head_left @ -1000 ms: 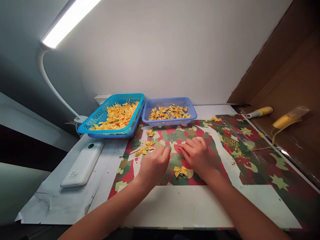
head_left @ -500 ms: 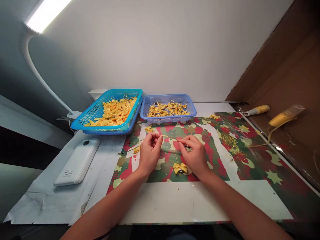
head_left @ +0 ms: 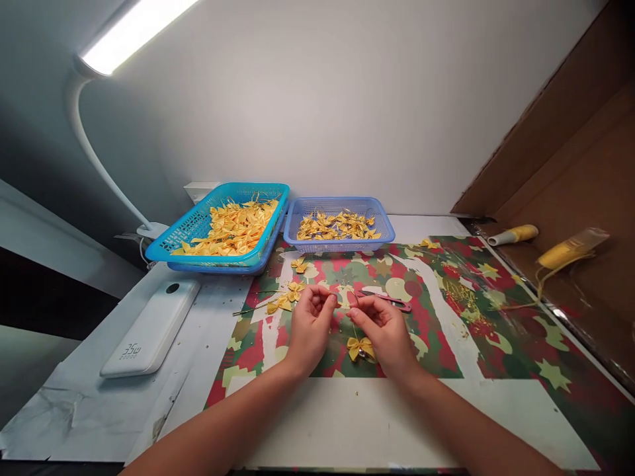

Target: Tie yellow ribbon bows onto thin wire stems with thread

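Note:
My left hand and my right hand are close together over the patterned sheet, each with thumb and fingertips pinched. Between them runs a thin gold cord, partly hidden by the fingers. From it a strand leads down to a yellow ribbon bow with a small shiny piece at its middle, lying beside my right hand. Just behind my right hand lie pinkish-purple snips. More yellow bows and some dark cord ends lie left of my left hand.
A turquoise basket piled with yellow bows stands at the back left, beside a blue-purple basket of finished-looking bows. A white power bank lies left under a lamp. Yellow cord spools and a cardboard wall are right.
My hands have come closer together, and the cord between them is now looped up rather than stretched. The snips now show behind my right hand. The whole view has shifted slightly.

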